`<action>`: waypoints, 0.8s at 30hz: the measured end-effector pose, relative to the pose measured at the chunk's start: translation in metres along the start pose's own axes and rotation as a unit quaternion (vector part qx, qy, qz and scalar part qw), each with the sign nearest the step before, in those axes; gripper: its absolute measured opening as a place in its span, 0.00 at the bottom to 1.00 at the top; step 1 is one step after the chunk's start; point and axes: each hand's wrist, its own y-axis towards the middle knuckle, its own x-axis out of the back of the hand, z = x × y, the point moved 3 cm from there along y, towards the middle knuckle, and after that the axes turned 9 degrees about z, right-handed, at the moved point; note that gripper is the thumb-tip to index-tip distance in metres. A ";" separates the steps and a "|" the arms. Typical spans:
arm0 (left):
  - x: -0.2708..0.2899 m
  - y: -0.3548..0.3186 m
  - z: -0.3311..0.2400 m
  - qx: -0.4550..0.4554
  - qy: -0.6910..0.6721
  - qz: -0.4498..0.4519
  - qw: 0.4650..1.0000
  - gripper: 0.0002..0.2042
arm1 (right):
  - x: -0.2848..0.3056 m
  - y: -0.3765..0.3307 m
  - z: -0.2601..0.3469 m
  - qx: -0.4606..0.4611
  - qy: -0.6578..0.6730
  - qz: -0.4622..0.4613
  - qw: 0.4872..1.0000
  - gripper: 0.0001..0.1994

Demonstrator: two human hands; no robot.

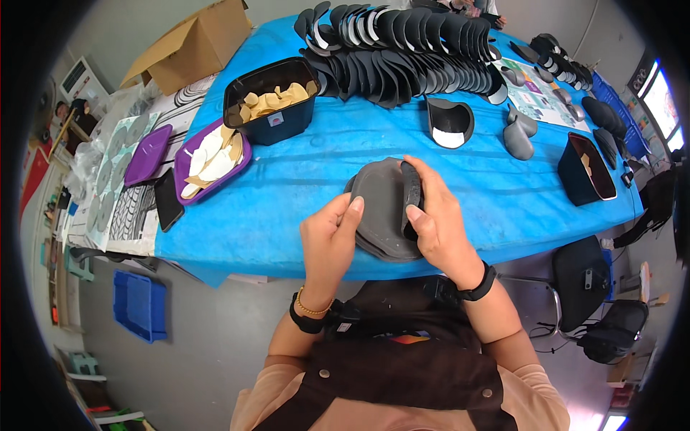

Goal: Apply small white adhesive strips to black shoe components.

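Here, the left hand [329,233] pinched the edge of a dark grey moulded panel [381,208]. The right hand [435,215] curled its fingers around a black strip [410,194] on it.

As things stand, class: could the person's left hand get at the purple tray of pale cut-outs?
Probably yes: the left hand now holds the grey moulded piece, but bare blue tabletop lies between it and the purple tray.

Open cloth [338,154] beyond; black bin [273,100] left
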 end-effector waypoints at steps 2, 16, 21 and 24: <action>-0.001 0.000 -0.004 0.011 0.037 0.002 0.999 0.10 | -0.001 0.000 0.003 0.002 -0.032 0.025 0.999 0.31; -0.012 0.010 -0.025 -0.055 0.097 0.004 0.994 0.09 | -0.011 -0.002 0.010 -0.009 -0.175 0.091 0.980 0.33; -0.010 0.012 -0.028 -0.050 0.102 0.002 0.994 0.10 | -0.015 -0.004 0.010 0.031 -0.228 0.111 0.967 0.38; -0.012 0.011 -0.031 -0.032 0.121 0.010 0.992 0.11 | -0.016 -0.007 0.011 0.064 -0.256 0.109 0.959 0.42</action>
